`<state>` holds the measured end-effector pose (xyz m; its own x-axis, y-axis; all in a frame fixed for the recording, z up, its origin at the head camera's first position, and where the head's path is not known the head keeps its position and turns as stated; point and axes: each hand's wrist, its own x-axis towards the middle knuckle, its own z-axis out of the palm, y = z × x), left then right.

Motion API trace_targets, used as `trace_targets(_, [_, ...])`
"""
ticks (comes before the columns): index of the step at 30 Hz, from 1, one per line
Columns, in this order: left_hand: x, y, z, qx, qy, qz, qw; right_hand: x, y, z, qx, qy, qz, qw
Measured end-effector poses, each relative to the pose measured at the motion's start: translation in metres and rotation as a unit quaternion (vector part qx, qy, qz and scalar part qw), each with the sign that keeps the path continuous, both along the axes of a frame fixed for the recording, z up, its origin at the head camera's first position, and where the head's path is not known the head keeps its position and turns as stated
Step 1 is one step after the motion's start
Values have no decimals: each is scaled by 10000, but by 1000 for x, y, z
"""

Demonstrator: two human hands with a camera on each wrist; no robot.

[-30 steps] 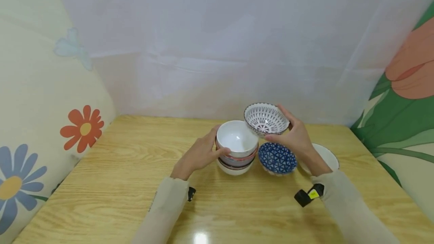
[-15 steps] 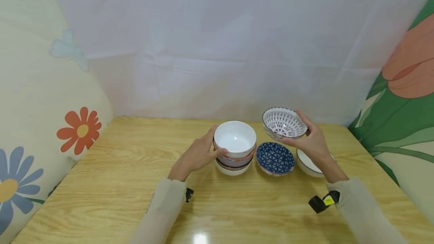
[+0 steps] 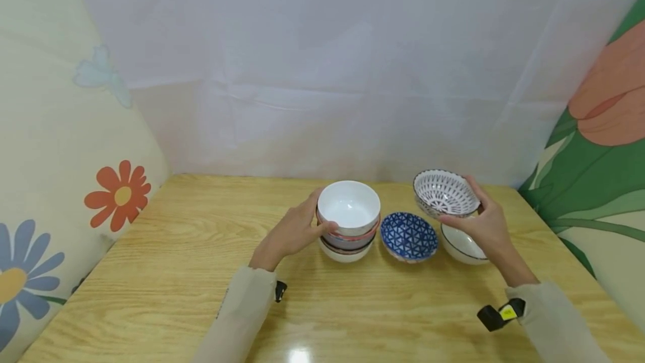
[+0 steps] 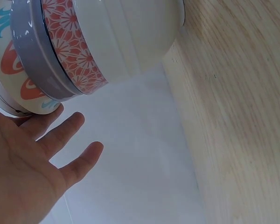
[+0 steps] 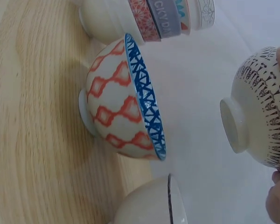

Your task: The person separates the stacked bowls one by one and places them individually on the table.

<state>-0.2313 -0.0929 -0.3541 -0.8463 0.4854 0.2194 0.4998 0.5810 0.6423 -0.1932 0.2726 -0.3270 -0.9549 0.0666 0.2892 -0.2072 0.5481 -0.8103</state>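
Note:
In the head view, my left hand (image 3: 294,235) holds the side of a stack of bowls (image 3: 351,242), thumb in front and fingers behind. A white-inside bowl (image 3: 349,206) tops it. The left wrist view shows fingertips touching an upper bowl (image 4: 31,88), with other fingers apart from the stack. My right hand (image 3: 487,227) grips a white bowl with a black pattern (image 3: 445,192) by its right side, thumb near and fingers at the far rim. That bowl is raised and slightly tilted, above a white bowl with a dark rim (image 3: 461,246) standing on the table.
Between the stack and the dark-rimmed bowl stands a bowl with a blue patterned inside (image 3: 409,236) and red-patterned outside. All rest on a wooden table (image 3: 322,307). A white cloth (image 3: 302,71) hangs behind, with flower-printed cloths (image 3: 45,128) at the sides.
My right hand has carried the black-patterned bowl rightward and a little lower, from beside the stack, past the blue bowl, to above the dark-rimmed bowl. My left hand has stayed on the stack.

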Motion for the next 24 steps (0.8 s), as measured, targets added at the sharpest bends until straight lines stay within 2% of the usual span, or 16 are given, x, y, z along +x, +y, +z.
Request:
trace_targets(10, [1, 0, 1, -6, -25, 10, 10000, 6, 22, -7, 89, 3, -471, 9988])
trace_targets(19, [0, 0, 1, -8, -15, -7, 10000, 12, 38, -12, 119, -90, -736, 9972])
trace_targets(24, [0, 1, 0, 7, 5, 18, 10000, 12, 45, -17, 182, 179, -817, 9963])
